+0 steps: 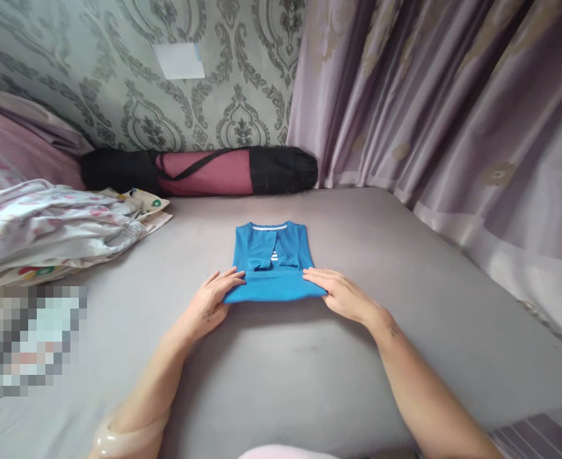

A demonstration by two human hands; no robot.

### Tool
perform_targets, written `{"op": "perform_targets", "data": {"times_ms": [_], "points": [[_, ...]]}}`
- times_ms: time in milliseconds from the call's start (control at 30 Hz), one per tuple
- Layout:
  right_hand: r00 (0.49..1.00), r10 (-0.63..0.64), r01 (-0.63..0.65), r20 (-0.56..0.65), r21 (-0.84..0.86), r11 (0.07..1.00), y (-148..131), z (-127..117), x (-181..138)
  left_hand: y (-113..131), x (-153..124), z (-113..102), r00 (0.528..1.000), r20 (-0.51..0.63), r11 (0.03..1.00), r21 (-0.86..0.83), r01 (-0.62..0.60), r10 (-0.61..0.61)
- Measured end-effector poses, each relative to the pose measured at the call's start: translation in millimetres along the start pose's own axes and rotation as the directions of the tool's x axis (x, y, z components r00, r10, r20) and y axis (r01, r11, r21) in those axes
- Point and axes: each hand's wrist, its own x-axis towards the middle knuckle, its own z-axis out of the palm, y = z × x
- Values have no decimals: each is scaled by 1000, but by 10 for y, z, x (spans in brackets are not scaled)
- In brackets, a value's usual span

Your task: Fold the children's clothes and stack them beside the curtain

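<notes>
A blue shirt [274, 250] lies partly folded on a grey bed sheet, its neckline with a white band pointing away from me. Both sleeves are turned in over the body, and a bit of white-striped print shows between them. The lower edge is folded up toward the middle. At that fold's left corner, my left hand [214, 294] grips the fabric, fingers on top and thumb side underneath. My right hand [343, 292] grips the right corner the same way. The thumbs are mostly hidden.
Along the wall lies a long black and dark-pink bag [204, 172] with a strap. Rumpled patterned cloth [46, 223] is heaped at the left, above a blurred-out item [37, 344]. Purple curtains [405, 95] hang at the right, and grey sheet [281, 382] covers the bed.
</notes>
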Motion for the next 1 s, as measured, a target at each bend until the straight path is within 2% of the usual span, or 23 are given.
{"op": "perform_targets", "data": {"times_ms": [133,233,333,433,533,667,767,833,933,1000], "points": [[998,9,-15,70,90,996,-89,-157,-95,130,-64,-130,998,42,995,-97,-40,44],[987,13,-46,162,204,978,-180,-283,-158,260,-134,-272,994,103,967,-254,-11,38],[957,-44,-64,287,355,933,-289,-437,-203,370,-224,-426,982,189,896,-436,78,7],[911,-83,-123,403,459,880,-361,-570,-228,391,-298,-506,961,269,824,-531,199,-59],[899,6,-246,437,496,833,-349,-577,-205,339,-291,-455,950,271,738,-606,295,-157],[894,229,-433,385,615,659,-260,-355,-59,294,-151,-251,929,218,592,-722,359,-298],[882,407,-451,239,680,578,-203,-130,88,285,-35,-77,861,169,480,-770,419,-480],[861,482,-440,163,714,544,-172,-5,169,261,26,27,816,126,439,-791,426,-564],[841,530,-428,111,737,524,-115,128,246,198,104,150,801,41,462,-799,386,-598],[834,550,-421,51,702,574,-71,187,279,158,150,211,808,-23,536,-759,369,-589]]}}
